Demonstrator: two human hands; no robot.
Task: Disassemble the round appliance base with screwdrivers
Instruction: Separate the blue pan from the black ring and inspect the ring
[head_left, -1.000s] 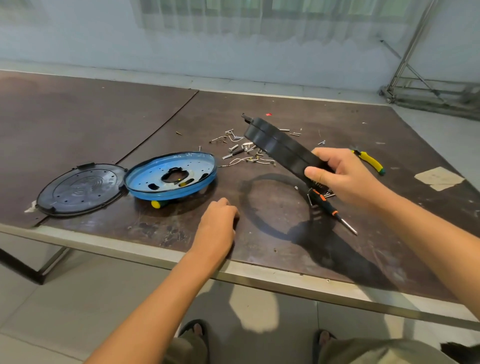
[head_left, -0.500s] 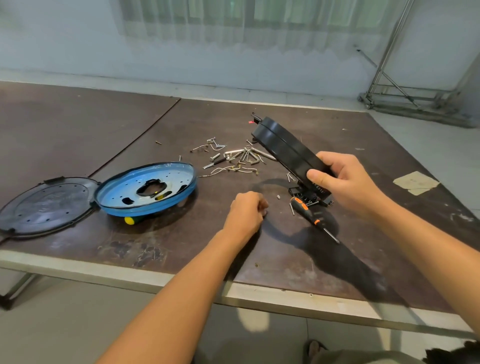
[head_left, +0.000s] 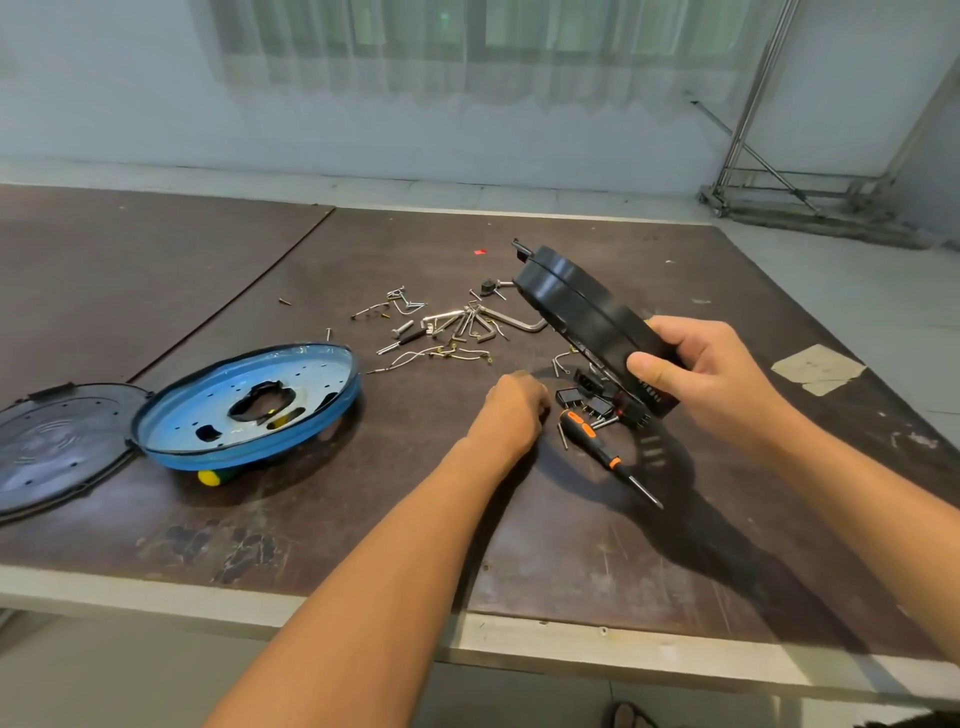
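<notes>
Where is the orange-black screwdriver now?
In the head view, right of centre, the screwdriver lies on the table between the left hand and the black appliance base.

Dished plate (head_left: 311, 374) on table (head_left: 156, 291), flat cover (head_left: 52, 447) to its L; screwdriver (head_left: 592, 439) R, hardware (head_left: 457, 322) behind

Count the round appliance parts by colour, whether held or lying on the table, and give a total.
Black: 2, the base gripped by the right hand and the flat cover lying at far left.
Blue: 1, the dish beside that cover.
Total: 3.
</notes>
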